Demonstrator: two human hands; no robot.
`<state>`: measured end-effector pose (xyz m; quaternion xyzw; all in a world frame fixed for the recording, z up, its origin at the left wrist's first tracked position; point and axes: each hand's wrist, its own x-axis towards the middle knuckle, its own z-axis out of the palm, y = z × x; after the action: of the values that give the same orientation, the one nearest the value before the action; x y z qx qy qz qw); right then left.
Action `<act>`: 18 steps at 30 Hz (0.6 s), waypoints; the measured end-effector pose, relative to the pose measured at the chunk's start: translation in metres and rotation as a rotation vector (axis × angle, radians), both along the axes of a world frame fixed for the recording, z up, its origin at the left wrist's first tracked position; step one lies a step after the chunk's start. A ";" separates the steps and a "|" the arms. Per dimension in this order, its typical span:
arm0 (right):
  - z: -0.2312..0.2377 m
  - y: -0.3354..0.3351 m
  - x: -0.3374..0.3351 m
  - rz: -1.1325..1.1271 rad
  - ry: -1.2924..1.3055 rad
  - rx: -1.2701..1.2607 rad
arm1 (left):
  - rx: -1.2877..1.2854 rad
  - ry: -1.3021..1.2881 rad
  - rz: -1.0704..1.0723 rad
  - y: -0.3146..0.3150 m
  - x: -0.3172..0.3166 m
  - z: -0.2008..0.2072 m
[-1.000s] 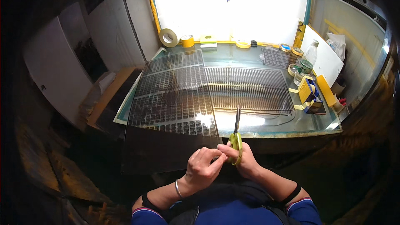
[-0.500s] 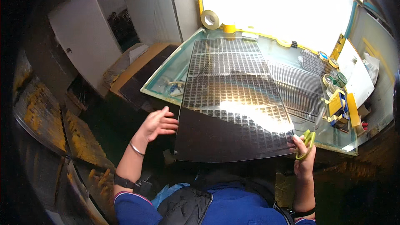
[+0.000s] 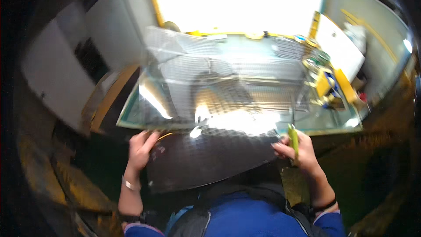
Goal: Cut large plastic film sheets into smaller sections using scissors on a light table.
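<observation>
**Your left hand [image 3: 142, 149] met the patterned sheet [image 3: 210, 160], opposite your right hand [image 3: 302, 149]**

In the head view, the main change was at the sheet's left edge. Half a second earlier your left hand had stood open just beside that edge; now its fingers were bent over it, and the grip appeared clamped on the sheet, though blur softened the detail. Your right grip was closed around the green-handled scissors [image 3: 293, 142], while its thumb reached the sheet's right edge; how firmly it pinched there, you could not tell from this view.

The sheet lay in front of you, its dark near band jutting past the table [image 3: 333, 132] toward your body and its clear, gridded part over the tabletop. Its far end now overlapped the tape roll [image 3: 172, 26] at the back, so it looked raised, and it covered more of the striped panel [image 3: 285, 71] than it had before. With a hand at each side, the sheet seemed to be steered from both edges instead of one, with the scissors sharing the right hand's space.

The yellow-and-blue tape dispenser [image 3: 324, 85] stood to the right, apart from the sheet.
</observation>
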<state>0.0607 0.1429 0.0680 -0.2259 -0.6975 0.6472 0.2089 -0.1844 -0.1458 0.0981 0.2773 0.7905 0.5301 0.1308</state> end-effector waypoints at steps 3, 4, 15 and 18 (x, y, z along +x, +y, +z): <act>0.013 0.013 -0.011 -0.044 0.143 -0.091 | 0.198 -0.146 0.258 -0.014 0.018 -0.025; 0.010 0.019 -0.014 -0.087 0.242 -0.126 | 0.356 -0.155 0.285 -0.003 0.028 -0.031; -0.037 0.008 0.047 -0.206 0.220 -0.225 | 0.476 -0.664 -0.093 0.115 0.091 -0.085; -0.051 -0.007 0.060 -0.142 0.144 -0.297 | 0.554 -0.694 -0.014 0.126 0.100 -0.088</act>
<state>0.1211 0.1363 0.0167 -0.2559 -0.5599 0.7411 0.2678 -0.0844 -0.0201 0.0099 0.1128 0.5262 0.7827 0.3127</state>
